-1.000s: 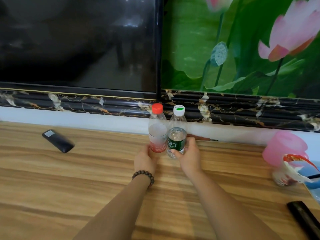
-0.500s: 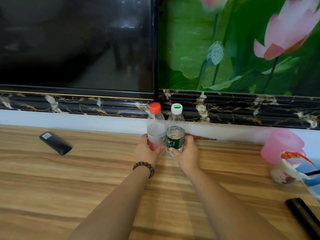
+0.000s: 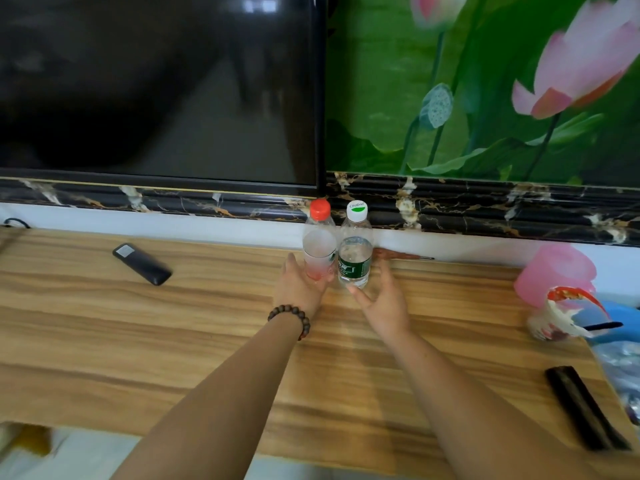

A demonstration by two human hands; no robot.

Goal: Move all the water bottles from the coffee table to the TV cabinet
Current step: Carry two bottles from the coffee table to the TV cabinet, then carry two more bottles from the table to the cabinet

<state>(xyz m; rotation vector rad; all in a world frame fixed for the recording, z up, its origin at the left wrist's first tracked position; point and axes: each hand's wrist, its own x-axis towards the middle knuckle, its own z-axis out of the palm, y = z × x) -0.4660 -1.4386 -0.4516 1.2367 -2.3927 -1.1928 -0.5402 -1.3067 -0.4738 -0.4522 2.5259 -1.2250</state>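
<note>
- Already upright on the TV cabinet (image 3: pixel 173 334), far side: red-capped bottle (image 3: pixel 319 247) touching green-labelled bottle (image 3: pixel 355 254).
- Left hand (image 3: pixel 300 288) loosely cups the red-capped one; right hand (image 3: pixel 382 301) open, apart.
- Coffee table unseen; remaining bottles unknown.

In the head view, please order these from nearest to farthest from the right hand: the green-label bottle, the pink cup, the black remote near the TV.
From the right hand:
1. Green-label bottle, just ahead of the fingertips.
2. Pink cup, off to the right.
3. Black remote, far to the left, beyond the left hand.

Soft even indoor light, glare on the dark TV screen (image 3: pixel 156 88), wide-angle bending, blurred edges
</note>
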